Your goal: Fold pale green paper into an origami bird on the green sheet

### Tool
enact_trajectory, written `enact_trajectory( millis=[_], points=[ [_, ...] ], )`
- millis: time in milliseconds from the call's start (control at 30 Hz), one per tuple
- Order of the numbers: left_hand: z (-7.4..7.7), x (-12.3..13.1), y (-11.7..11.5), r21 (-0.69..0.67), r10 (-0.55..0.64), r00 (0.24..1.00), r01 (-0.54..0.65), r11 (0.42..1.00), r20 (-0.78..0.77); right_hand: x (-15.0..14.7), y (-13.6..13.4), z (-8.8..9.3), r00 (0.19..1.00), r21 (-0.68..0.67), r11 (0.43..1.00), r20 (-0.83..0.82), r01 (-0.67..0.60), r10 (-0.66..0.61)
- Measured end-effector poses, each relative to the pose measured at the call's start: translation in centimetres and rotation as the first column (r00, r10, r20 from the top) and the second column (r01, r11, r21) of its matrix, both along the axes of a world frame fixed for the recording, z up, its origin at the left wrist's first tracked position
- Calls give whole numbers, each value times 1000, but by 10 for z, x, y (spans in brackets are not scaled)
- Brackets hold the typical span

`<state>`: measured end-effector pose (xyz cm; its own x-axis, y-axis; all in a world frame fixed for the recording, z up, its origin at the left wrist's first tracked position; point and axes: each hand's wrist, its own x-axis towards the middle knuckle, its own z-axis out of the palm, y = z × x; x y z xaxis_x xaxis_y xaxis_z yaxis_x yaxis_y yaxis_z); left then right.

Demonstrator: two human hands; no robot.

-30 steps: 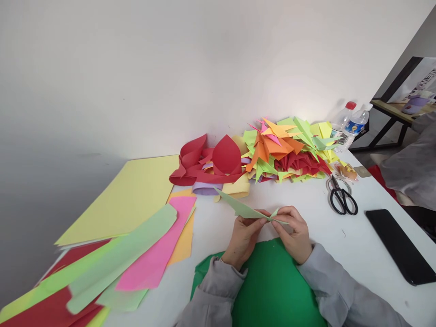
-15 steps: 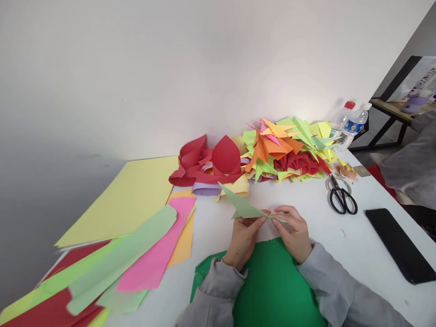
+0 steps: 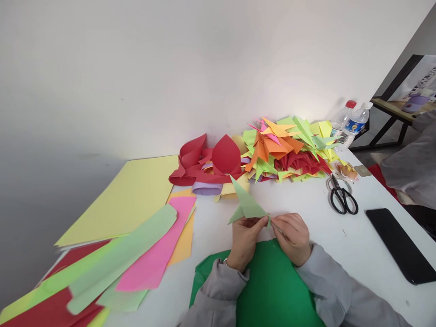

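Note:
A pale green folded paper piece [image 3: 250, 205] is held up over the table, its long point rising toward the upper left. My left hand [image 3: 244, 238] is closed on its body, with thumb and fingers pinching near the right end. My right hand [image 3: 292, 234] is closed too, its fingertips pinching the thin right end of the same paper. The two hands are close together at that end. Below my wrists lies a large green sheet [image 3: 275, 284], partly covered by my sleeves.
Folded colored papers [image 3: 289, 147] are heaped against the wall, beside red curled paper [image 3: 225, 154]. Loose sheets [image 3: 150, 254] and a yellow sheet [image 3: 126, 195] lie left. At right are scissors [image 3: 344, 200], a black phone [image 3: 402, 245], bottles [image 3: 354, 125] and a person's sleeve [image 3: 410, 159].
The pale green paper has tilted more upright, with its left flap now spread apart. The fingers of my right hand have curled in and moved slightly down at its thin end.

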<state>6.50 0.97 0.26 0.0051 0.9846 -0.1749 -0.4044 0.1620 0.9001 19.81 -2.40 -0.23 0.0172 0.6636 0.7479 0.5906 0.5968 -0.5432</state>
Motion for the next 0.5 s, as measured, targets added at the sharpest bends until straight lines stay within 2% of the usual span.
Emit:
enact_trajectory(
  millis=[133, 267, 500],
  points=[
    [-1, 0, 0, -28, 12, 1000, -12, 1000, -7, 1, -1, 1, 978, 65, 997, 205, 32, -45],
    [0, 0, 0, -69, 23, 1000, -22, 997, 15, 0, -2, 3, 942, 59, 996, 326, 59, -75],
    [4, -1, 1, -114, 5, 996, 5, 994, 91, -2, -2, 4, 891, 55, 996, 445, 68, -85]
  ],
)
